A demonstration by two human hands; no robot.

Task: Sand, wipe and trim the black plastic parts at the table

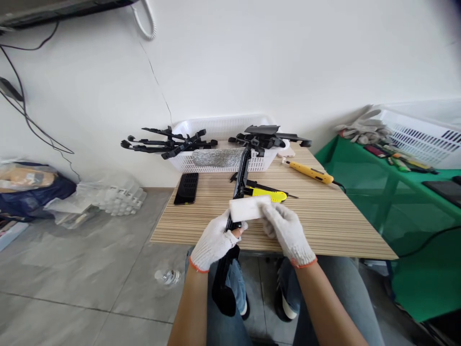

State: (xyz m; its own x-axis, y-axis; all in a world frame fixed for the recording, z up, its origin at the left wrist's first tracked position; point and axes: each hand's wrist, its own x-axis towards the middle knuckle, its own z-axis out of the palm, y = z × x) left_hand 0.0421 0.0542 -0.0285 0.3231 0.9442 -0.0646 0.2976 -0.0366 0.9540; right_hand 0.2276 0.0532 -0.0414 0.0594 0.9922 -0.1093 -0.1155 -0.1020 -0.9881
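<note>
Both of my hands wear white knit gloves with orange cuffs. My left hand [216, 240] is closed around a long black plastic part [242, 175], which slants from above the table's front edge down over my lap. In my right hand [286, 228] is a white rectangular block [249, 208], pinched at its right end. The block lies across the black part, just above my left thumb; whether it presses on it I cannot tell. Behind the block, a yellow utility knife [268, 194] rests on the table beside a black caliper-like tool [261, 186].
A white basket [187, 162] at the back holds several black plastic parts [173, 142]. A black phone [186, 188] lies on the striped table [324, 226], with a corded yellow tool [311, 172] at right. Farther right, a green-covered table [351, 166] bears gloves, tools and another basket [421, 134].
</note>
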